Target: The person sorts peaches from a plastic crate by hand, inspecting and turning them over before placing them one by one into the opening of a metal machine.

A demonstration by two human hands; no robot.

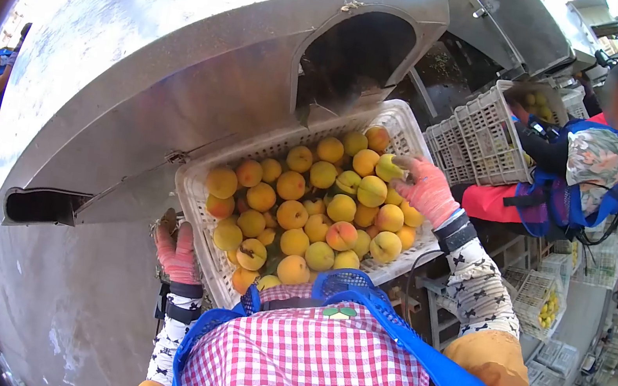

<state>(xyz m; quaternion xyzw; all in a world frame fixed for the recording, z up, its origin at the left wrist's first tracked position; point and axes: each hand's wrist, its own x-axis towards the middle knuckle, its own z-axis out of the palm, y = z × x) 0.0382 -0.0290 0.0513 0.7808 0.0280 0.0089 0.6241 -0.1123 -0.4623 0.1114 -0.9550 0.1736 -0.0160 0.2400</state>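
Observation:
A white plastic crate [402,119] full of yellow and orange-blushed peaches [292,214] stands in front of me, below the metal housing. At its far right corner, my right hand [429,192], in a pink glove with soiled fingertips, grips a yellow-green peach [389,168] just over the pile. My left hand [179,254], gloved the same way, is beside the crate's left end wall, fingers stretched out and apart, with no fruit visible in it. Part of that hand's fingertips blends into the dark dirt on the glove.
A large curved metal machine [157,93] with a dark opening [355,61] rises behind the crate. To the right, a person [589,169] in a blue vest is by a tilted crate [482,142] of fruit. Another crate [535,300] sits farther right.

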